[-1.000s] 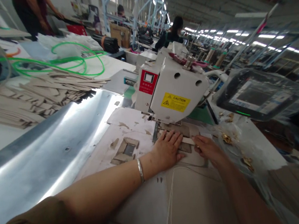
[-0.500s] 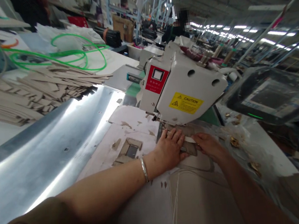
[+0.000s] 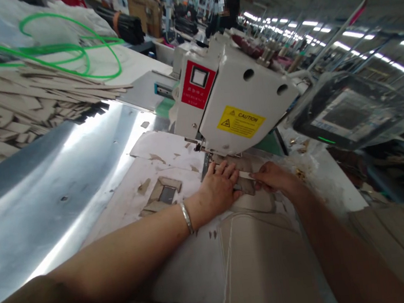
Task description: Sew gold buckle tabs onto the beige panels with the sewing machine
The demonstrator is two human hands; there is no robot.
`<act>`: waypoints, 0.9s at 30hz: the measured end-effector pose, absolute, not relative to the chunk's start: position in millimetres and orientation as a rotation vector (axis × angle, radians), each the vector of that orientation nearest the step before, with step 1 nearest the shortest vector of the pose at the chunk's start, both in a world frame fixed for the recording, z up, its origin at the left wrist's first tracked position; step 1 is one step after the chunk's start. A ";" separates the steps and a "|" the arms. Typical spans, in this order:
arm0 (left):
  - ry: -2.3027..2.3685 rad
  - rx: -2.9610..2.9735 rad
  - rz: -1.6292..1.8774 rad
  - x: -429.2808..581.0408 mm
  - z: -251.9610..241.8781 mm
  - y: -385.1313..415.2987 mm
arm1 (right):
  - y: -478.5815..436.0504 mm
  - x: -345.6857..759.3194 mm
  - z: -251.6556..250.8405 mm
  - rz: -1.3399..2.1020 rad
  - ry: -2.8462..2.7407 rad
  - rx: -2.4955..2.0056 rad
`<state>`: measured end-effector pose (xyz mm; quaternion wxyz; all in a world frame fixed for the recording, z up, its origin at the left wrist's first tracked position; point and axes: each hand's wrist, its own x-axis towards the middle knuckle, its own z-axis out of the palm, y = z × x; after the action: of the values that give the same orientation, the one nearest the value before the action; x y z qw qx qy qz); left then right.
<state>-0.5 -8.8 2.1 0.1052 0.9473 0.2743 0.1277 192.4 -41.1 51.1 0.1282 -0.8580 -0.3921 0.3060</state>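
Note:
My left hand (image 3: 219, 188) lies palm down with its fingers stretched out over a taupe piece just below the sewing machine head (image 3: 239, 93). To its right, my right hand (image 3: 273, 179) pinches the end of a pale narrow strip (image 3: 246, 174), which runs toward my left fingers. What lies under my left palm is hidden. A large beige panel (image 3: 267, 261) with a pale stitch line spreads below both hands. Left of my left hand, a white sheet (image 3: 167, 148) has a taupe frame with a rectangular opening (image 3: 153, 205) on it.
Loose taupe strips (image 3: 44, 99) are heaped at the left beside a shiny metal plate (image 3: 52, 189). Green tubing (image 3: 111, 75) coils behind them. A plastic-wrapped control screen (image 3: 352, 113) stands at the right, near crumpled clear plastic (image 3: 316, 181). Another person (image 3: 224, 18) is farther back.
The camera view has shifted, so the machine and table sit higher and farther left. Both hands keep nearly the same pose on the work, the right still pinching the strip.

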 end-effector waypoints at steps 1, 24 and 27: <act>0.808 2.791 0.366 -0.4 2.4 -8.9 | -41.8 192.1 50.2 0.885 -1.130 -2.488; 0.821 2.828 0.400 -0.6 1.4 -11.3 | -47.6 198.4 62.0 1.209 -0.676 -1.972; 0.813 2.833 0.394 -0.3 1.2 -10.9 | -49.2 200.6 56.1 1.239 -0.577 -1.938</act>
<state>-0.3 -10.9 1.2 0.0839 0.9493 0.2726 0.1319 200.6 -49.2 56.1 0.3753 -0.7575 -0.2256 0.4843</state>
